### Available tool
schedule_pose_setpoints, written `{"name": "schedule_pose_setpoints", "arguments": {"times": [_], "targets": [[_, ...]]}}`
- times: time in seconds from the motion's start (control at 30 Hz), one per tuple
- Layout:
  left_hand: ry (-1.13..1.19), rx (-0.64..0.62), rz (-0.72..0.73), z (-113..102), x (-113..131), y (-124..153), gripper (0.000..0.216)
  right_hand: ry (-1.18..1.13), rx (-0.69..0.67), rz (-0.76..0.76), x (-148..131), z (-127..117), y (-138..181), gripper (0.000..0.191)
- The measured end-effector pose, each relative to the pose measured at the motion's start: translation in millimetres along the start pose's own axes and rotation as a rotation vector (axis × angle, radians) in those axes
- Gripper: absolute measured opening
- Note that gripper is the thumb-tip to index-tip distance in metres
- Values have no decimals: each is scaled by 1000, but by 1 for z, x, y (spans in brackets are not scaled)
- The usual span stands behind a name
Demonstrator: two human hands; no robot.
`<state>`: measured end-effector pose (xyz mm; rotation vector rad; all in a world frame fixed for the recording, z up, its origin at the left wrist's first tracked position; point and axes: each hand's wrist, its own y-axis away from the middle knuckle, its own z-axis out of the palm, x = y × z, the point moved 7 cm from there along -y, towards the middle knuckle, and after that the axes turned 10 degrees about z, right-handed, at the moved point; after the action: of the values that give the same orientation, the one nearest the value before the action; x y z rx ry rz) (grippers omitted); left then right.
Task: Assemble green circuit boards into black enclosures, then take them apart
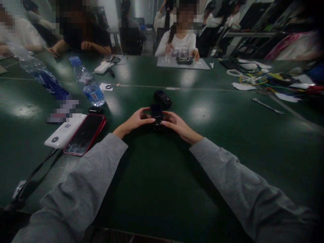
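Between my two hands is a small black handheld device (157, 113) with a dark screen and buttons at its lower end. My left hand (136, 119) grips its left side, thumb near the buttons. From the other side my right hand (178, 125) closes on it, its thumb also by the buttons. Whether the device rests on the table or is slightly raised, I cannot tell. Just beyond it lies a second, similar black device (163, 98), touched by neither hand.
Left on the green table (157, 189) are a red-cased phone (84, 135), a white power bank (66, 131) with a strap, and water bottles (88, 82). A wrench (267, 106) and tangled cables (273, 79) lie right. Across sits a person at a grey mat (167, 64).
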<state>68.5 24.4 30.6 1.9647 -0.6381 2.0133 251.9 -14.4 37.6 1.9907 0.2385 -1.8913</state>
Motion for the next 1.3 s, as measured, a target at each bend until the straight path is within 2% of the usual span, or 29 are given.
{"name": "schedule_pose_setpoints", "arguments": {"times": [0.3,0.6,0.9,1.3], "targets": [[57,36,40,-2,5,-1,84,92,-13,-27,1,4,1,75],[10,7,29,-2,5,0,79,22,15,-5,-1,0,2,75],[2,-5,22,0,6,0,77,53,-7,-2,1,1,1,80],[-3,-8,38,-1,5,-1,76,30,-5,8,-3,6,4,75]]}}
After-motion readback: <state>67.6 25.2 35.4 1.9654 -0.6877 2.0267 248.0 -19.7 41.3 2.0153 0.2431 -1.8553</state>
